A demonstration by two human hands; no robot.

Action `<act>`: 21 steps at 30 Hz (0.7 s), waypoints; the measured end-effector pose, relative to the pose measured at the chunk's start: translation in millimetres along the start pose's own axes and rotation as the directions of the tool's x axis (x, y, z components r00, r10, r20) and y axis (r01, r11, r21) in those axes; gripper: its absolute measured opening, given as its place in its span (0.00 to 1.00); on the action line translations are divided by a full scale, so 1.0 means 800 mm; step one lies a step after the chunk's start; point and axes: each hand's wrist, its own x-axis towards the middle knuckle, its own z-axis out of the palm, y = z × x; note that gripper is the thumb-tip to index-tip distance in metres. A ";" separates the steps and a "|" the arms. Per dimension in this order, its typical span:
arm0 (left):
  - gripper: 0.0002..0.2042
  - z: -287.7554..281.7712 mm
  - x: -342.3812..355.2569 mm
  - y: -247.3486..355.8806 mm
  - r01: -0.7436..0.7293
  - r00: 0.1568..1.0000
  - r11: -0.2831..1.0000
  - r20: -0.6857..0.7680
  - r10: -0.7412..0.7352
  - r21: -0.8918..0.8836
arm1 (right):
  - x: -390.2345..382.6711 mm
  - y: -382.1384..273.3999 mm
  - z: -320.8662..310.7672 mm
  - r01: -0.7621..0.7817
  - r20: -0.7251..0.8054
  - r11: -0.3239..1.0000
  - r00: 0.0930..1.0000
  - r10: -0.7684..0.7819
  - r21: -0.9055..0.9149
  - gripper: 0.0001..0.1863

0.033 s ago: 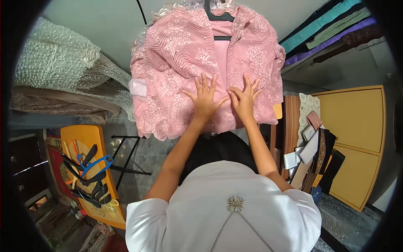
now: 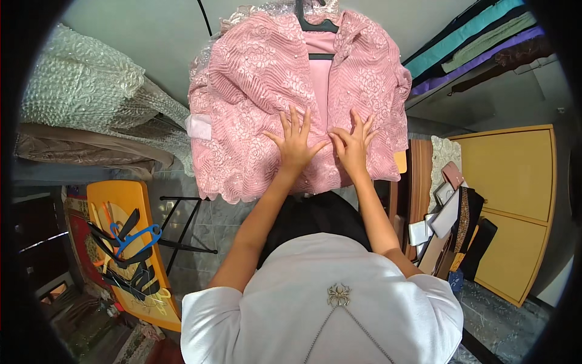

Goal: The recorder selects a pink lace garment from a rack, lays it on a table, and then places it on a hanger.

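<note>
Left fingers (image 2: 294, 121) are lying spread on the pink garment (image 2: 254, 73); right fingers (image 2: 357, 124) beside them are pinching it (apparently); uneven pulling would be risking puckers between.

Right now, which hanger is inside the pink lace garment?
The black hanger at top centre: the pink garment sits over it; the hangers on the orange table lie bare.

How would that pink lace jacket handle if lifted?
The pink lace jacket would probably flop, judging by its soft folds. The black hanger at its neck likely keeps the top in shape. Its raised pattern may resist slipping.
</note>
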 end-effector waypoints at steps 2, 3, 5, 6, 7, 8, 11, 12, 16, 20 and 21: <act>0.49 0.002 0.003 0.002 0.012 1.000 1.000 -0.016 -0.012 0.020 | 0.000 0.001 -0.004 0.036 -0.015 0.998 0.999 -0.037 -0.046 0.04; 0.49 0.003 0.005 0.004 0.024 1.000 0.999 0.000 -0.024 0.031 | 0.000 0.001 -0.004 0.040 -0.015 0.997 0.999 -0.041 -0.063 0.04; 0.50 0.006 0.005 0.004 0.033 0.999 0.999 0.000 -0.033 -0.006 | -0.001 0.000 -0.002 0.060 -0.052 0.996 0.997 -0.064 -0.071 0.03; 0.50 0.007 0.004 0.003 0.033 0.999 0.999 -0.014 -0.033 -0.025 | 0.000 0.000 0.000 0.058 -0.062 0.996 0.996 -0.062 -0.067 0.02; 0.50 0.006 0.003 0.002 0.027 1.000 0.999 0.001 -0.027 -0.027 | 0.001 -0.003 -0.002 0.061 -0.073 0.997 0.995 -0.065 -0.053 0.02; 0.50 0.006 0.003 0.002 0.028 1.000 0.999 0.002 -0.028 -0.027 | 0.005 -0.006 -0.003 0.063 -0.086 0.996 0.994 -0.068 -0.066 0.02; 0.49 0.006 0.005 0.004 0.039 0.999 0.999 0.024 -0.039 0.003 | 0.017 -0.006 -0.003 0.081 -0.098 0.993 0.991 -0.090 -0.091 0.03; 0.49 0.006 0.004 0.004 0.025 1.000 1.000 0.003 -0.025 0.008 | 0.020 -0.006 -0.003 0.074 -0.093 0.993 0.992 -0.083 -0.091 0.03; 0.48 0.008 0.002 0.000 -0.005 0.999 1.000 -0.047 0.005 0.012 | 0.034 -0.012 -0.005 0.087 -0.119 0.995 0.989 -0.093 -0.050 0.03; 0.47 0.008 0.004 0.001 0.008 1.000 1.000 -0.016 -0.008 0.007 | 0.049 -0.018 -0.009 0.087 -0.184 0.995 0.978 -0.094 -0.045 0.03; 0.47 0.008 0.004 0.001 0.008 1.000 1.000 -0.016 -0.008 0.007 | 0.051 -0.018 -0.008 0.092 -0.189 0.995 0.977 -0.099 -0.046 0.03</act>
